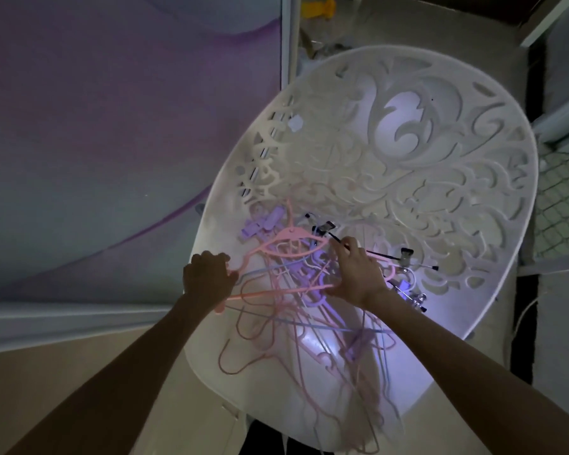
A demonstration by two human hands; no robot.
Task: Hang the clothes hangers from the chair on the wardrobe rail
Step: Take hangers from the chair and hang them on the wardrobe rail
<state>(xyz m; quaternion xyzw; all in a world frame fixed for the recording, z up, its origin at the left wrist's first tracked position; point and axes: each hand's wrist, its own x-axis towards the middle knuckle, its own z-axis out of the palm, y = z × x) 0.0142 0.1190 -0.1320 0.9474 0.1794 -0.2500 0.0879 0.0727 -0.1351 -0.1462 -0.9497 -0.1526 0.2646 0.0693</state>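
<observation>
My left hand (207, 277) grips the pink plastic hanger (289, 244), my right hand (355, 274) pinches its other end, so I should lift slowly and shake it free of the tangled pile of hangers (309, 323) on the white lacy plastic chair (408, 142).

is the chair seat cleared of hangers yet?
No, a tangled pile of hangers lies on the white chair, with the left hand gripping a pink hanger and the right hand in the pile.

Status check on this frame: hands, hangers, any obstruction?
Left hand grips pink hanger at its end. Right hand pinches a thin black hanger. Hanger pile tangled on white chair; snagging likely. Wardrobe rail not in view.
</observation>
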